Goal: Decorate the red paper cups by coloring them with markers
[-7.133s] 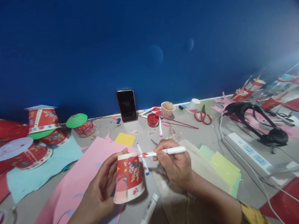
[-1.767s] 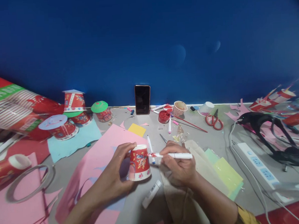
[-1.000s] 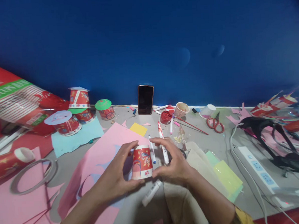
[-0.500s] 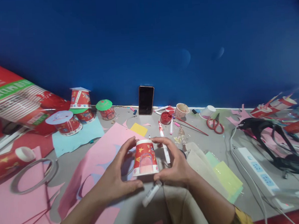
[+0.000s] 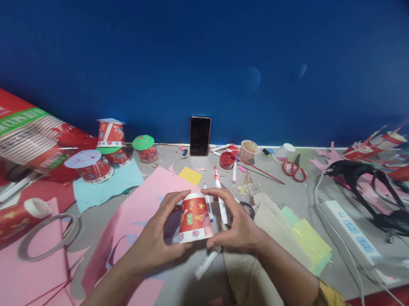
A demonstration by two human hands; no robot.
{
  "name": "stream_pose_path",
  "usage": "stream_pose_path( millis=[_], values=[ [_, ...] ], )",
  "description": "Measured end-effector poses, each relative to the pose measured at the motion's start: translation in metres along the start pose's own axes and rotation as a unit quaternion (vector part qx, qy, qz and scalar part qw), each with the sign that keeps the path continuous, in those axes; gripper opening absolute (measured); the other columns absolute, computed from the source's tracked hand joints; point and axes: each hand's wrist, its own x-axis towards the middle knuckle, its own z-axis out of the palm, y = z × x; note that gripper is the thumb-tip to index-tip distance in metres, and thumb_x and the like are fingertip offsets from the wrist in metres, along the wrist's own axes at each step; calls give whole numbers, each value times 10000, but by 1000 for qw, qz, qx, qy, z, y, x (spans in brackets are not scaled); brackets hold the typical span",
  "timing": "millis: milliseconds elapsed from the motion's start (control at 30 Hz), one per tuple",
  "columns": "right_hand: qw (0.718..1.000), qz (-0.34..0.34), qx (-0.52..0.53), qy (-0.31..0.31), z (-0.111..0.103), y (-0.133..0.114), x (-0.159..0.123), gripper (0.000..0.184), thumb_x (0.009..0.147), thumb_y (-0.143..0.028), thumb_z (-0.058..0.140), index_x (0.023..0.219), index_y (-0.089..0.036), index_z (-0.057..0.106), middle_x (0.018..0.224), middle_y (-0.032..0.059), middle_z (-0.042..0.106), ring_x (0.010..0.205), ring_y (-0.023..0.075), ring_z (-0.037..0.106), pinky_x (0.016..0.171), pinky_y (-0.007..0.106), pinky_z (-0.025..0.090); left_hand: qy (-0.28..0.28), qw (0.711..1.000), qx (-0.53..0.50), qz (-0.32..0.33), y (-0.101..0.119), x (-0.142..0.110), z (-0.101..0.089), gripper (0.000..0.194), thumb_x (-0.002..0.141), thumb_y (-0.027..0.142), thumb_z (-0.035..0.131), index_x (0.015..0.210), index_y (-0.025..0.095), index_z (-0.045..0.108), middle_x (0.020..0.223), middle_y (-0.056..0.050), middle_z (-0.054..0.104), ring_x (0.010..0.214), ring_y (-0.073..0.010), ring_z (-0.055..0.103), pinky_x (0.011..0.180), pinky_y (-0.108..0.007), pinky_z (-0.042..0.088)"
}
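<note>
A red paper cup (image 5: 193, 217) with stars and a white rim is upside down between my two hands, over the grey table. My left hand (image 5: 162, 230) grips it from the left, fingers at the top and thumb near the rim. From the right, my right hand (image 5: 238, 222) holds it the same way, thumb at the lower rim. Behind the right fingers lie an uncapped red marker (image 5: 221, 200) and a blue-tipped marker (image 5: 209, 206). A white marker (image 5: 207, 262) lies in front of the cup.
Decorated cups (image 5: 110, 133) stand back left beside a paper-cup package (image 5: 21, 130). Pink paper (image 5: 154, 187) and a tape roll (image 5: 47, 236) lie left. A phone (image 5: 200, 135) leans on the wall. Scissors (image 5: 294, 170), a power strip (image 5: 351, 232) and a black headset (image 5: 374, 199) lie right.
The cup has been turned between my hands. Its arch-shaped drawing has swung to the right and a green label now faces me. Both hands stay around it.
</note>
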Motion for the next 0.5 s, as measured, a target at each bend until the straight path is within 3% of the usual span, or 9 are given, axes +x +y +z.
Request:
stream_pose_path(
  millis=[100,233,367,433,500],
  values=[
    [1000,-2,-7,-2,1,0,0,1036,678,-636,1057,1552,-270,637,1526,159,687,1407,383,663,1197,527,561,-3,1000,-11,-23,-1,-1,-1,930,773,288,905,1630,355,550,1646,-114,579,1513,-421,613,1269,-574,536],
    [998,23,42,35,2,1,-1,1031,627,-672,1066,1493,-263,685,1474,144,710,1337,371,701,1176,502,575,-9,992,-104,-65,-5,-1,2,1095,715,424,1017,1677,322,506,1772,-162,495,1609,-492,513,1321,-630,464],
    [996,22,71,42,3,6,-3,1094,627,-745,1039,1530,-264,650,1510,159,703,1366,369,692,1200,509,562,-18,981,-178,-69,-2,3,5,954,729,330,994,1584,296,573,1681,-167,604,1583,-466,560,1287,-607,513],
    [996,5,79,44,5,8,-4,1112,682,-766,1005,1588,-272,594,1545,174,700,1361,361,698,1198,528,563,-15,979,-189,-69,-1,4,6,882,743,255,948,1542,292,576,1650,-166,632,1565,-444,588,1265,-592,538],
    [994,-8,81,78,6,8,-5,923,845,-740,911,1581,-286,590,1513,170,740,1292,328,732,1138,520,601,-12,977,-196,-79,-2,5,5,888,740,206,911,1541,299,542,1668,-173,616,1568,-432,590,1255,-585,545]
  ],
)
